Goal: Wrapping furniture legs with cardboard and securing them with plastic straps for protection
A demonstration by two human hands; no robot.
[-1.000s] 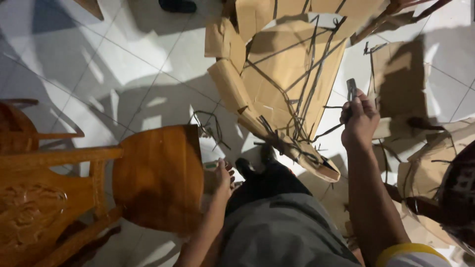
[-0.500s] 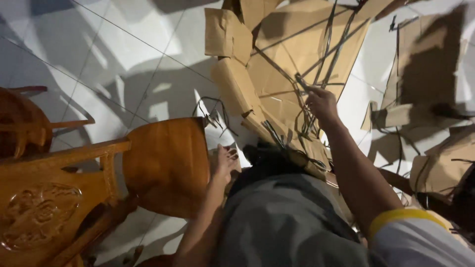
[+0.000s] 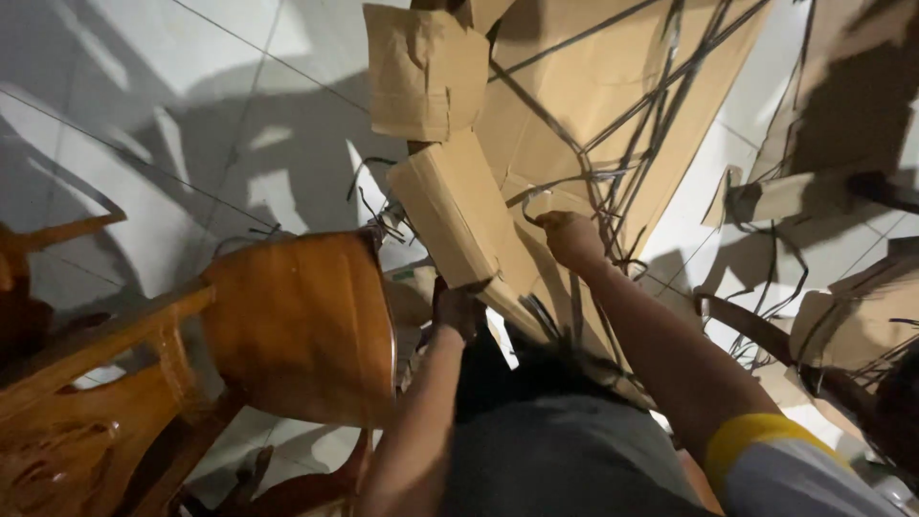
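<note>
A carved wooden chair (image 3: 287,325) lay tipped at the left on a white tiled floor (image 3: 191,115). Loose cardboard scraps (image 3: 842,325) were scattered at the right, crossed by dark straps, with a dark curved chair leg (image 3: 756,330) among them.

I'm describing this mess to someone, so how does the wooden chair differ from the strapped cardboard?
The wooden chair is glossy orange-brown and rigid; the strapped cardboard is matte tan and creased. Dark straps cross the cardboard, none the chair's seat. The right hand grips the cardboard's straps, and the left hand holds its lower edge beside the chair.
</note>
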